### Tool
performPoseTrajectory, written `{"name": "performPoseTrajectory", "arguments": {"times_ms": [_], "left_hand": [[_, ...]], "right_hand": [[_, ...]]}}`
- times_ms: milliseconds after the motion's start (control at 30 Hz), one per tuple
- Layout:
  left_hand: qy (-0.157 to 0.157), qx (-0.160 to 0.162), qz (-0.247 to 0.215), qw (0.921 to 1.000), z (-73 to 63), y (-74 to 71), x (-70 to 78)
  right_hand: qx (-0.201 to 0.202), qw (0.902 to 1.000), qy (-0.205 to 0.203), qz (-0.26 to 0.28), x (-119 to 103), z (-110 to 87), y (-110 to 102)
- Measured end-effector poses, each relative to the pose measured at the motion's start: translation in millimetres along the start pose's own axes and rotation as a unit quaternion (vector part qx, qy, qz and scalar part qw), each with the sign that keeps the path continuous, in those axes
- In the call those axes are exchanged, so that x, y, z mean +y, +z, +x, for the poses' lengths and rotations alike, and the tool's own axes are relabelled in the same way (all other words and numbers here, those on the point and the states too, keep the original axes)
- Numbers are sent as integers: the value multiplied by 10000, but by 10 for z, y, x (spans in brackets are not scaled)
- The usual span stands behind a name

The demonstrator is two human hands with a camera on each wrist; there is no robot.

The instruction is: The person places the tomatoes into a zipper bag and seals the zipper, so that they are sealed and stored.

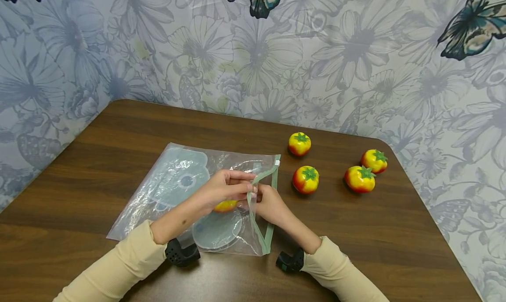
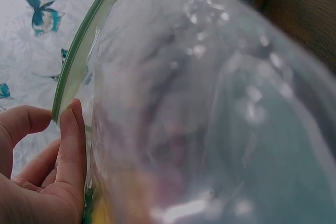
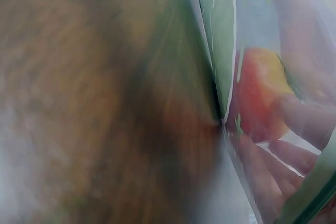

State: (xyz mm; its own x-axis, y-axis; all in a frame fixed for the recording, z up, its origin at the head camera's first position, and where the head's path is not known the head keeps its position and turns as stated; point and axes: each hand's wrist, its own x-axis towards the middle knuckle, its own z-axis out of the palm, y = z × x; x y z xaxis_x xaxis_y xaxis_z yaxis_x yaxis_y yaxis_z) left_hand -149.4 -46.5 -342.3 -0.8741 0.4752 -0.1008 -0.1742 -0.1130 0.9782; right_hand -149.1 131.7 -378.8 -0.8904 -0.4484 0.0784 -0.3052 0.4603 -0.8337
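A clear plastic zip bag (image 1: 132,210) with pale blue rounded shapes on it lies on the brown table, its green-edged mouth (image 1: 274,179) facing right. My left hand (image 1: 225,188) pinches the upper lip of that mouth between thumb and fingers, lifting it; the left wrist view shows the green strip (image 2: 79,59) at the fingertips. Through the mouth reaches my right hand (image 1: 270,205), its fingers inside the bag. They hold a red and yellow tomato (image 3: 261,95) with green leaves, seen through the plastic. In the head view this tomato (image 1: 225,206) is partly covered by the left hand.
To the right of the bag sit two more tomatoes, one farther back (image 1: 299,144) and one nearer (image 1: 305,179). Another pair, a front tomato (image 1: 359,180) and a rear tomato (image 1: 373,161), stands close together near the table's right edge. Behind the table (image 1: 130,122) rises a flower-patterned wall covering (image 1: 257,65).
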Motion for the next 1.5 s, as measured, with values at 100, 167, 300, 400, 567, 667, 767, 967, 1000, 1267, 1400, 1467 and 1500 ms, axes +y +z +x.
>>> {"name": "performPoseTrajectory", "arguments": {"times_ms": [100, 167, 300, 400, 567, 667, 767, 967, 1000, 1267, 1400, 1467, 1500], "left_hand": [[-7, -13, -11, 10000, 1, 1, 1], [-4, -32, -27, 10000, 4, 3, -2], [7, -56, -9, 10000, 4, 2, -8], [-5, -51, 34, 10000, 4, 2, -14], [-56, -7, 71, 10000, 12, -4, -27], [-117, 17, 63, 9999, 12, -8, -27], [-106, 11, 104, 9999, 13, -14, -32], [-71, -15, 128, 9999, 16, -22, -38], [-58, -27, 133, 9999, 15, -22, -37], [-189, 25, 66, 9998, 8, -7, -8], [-213, 38, 111, 9997, 6, -5, 0], [-200, 32, 129, 9997, 4, -8, 0], [-193, 19, 113, 9997, 4, -7, 2]], "right_hand": [[-2, 10000, -21, 50, 7, -1, 1], [-2, 9999, -45, 101, 7, -3, 0], [-63, 9996, -68, 281, 9, -4, -1], [-111, 9992, -91, 367, 7, -5, -3], [-172, 9989, -124, 425, 0, -11, -6], [-198, 9986, -101, 473, 0, -17, -12], [-194, 9984, 1, 525, -6, -23, -21], [-208, 9975, 51, 667, -10, -46, -67], [-213, 9974, 27, 687, -8, -51, -80], [-174, 9969, -95, 766, -8, -81, -241], [-210, 9942, -22, 1058, -44, -119, -380], [-170, 9933, -40, 1141, -60, -147, -455], [-139, 9931, -48, 1167, -66, -162, -492]]}}
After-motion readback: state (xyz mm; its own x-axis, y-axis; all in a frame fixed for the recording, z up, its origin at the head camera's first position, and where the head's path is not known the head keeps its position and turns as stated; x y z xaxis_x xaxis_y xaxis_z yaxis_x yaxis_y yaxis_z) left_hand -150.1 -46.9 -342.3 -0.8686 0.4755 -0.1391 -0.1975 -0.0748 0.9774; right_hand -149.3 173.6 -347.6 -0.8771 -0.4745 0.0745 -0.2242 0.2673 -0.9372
